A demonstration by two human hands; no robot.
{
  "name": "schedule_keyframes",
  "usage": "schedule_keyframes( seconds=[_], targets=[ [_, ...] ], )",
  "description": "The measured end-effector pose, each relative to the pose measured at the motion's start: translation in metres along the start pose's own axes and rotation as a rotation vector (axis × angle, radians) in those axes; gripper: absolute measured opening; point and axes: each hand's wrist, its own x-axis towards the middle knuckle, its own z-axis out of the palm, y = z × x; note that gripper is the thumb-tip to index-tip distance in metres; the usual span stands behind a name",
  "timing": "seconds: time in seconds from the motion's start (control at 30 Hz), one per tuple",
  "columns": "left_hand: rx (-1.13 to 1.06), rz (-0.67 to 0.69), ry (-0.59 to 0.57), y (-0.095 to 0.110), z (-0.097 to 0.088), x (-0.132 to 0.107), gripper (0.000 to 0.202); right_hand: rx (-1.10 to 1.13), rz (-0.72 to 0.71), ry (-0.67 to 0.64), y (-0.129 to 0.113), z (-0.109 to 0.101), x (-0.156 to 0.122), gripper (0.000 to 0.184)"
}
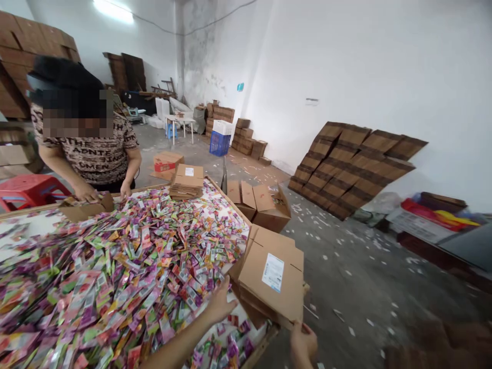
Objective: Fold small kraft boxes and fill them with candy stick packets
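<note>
At the table's right corner lies a stack of folded-flat cardboard boxes, its top one bearing a white label. My right hand pinches the near right corner of a flat cardboard box in this stack, thumb on top. To the left of the stack, my left hand is open with thumb and fingers apart, above the table's edge of loose packets. Many small colourful packets, purple, pink, green and orange, cover the table around my left forearm.
Across the table a co-worker handles an open carton among the packets. Another flat-box stack lies at the far edge. Open cartons stand beyond the wooden rim. Bundled cardboard leans against the wall; scraps litter the floor.
</note>
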Motion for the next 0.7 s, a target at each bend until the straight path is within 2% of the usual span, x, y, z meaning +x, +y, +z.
schedule_keyframes(
  seconds=[0.1,0.2,0.23,0.3,0.4,0.47,0.57,0.63,0.7],
  targets=[
    [-0.020,-0.010,-0.086,0.015,0.027,0.023,0.086,-0.129,0.011,0.010,0.002,-0.001,-0.011,0.043],
    [-0.037,0.001,-0.076,0.024,0.040,0.021,0.081,-0.204,-0.019,-0.008,-0.006,-0.013,-0.014,0.069],
    [-0.063,0.013,-0.030,0.029,0.043,0.016,0.076,-0.206,-0.025,-0.003,-0.010,-0.018,-0.015,0.076],
    [-0.195,0.053,0.135,0.040,0.047,0.009,0.061,-0.158,-0.052,0.010,-0.015,-0.025,-0.018,0.085],
    [-0.447,0.135,0.408,0.066,0.041,0.009,0.041,0.064,-0.089,-0.095,-0.020,-0.023,-0.032,0.080],
    [-0.517,0.179,0.513,0.085,0.021,0.013,0.038,0.242,-0.092,-0.250,-0.027,-0.017,-0.048,0.075],
    [-0.555,0.263,0.656,0.109,-0.038,-0.001,0.036,0.360,-0.118,-0.451,-0.060,-0.011,-0.070,0.074],
    [-0.518,0.345,0.725,0.114,-0.086,-0.033,0.033,0.367,-0.199,-0.477,-0.097,-0.013,-0.079,0.078],
    [-0.318,0.482,0.847,0.109,-0.126,-0.080,0.024,0.386,-0.327,-0.473,-0.141,-0.014,-0.085,0.079]
  ],
)
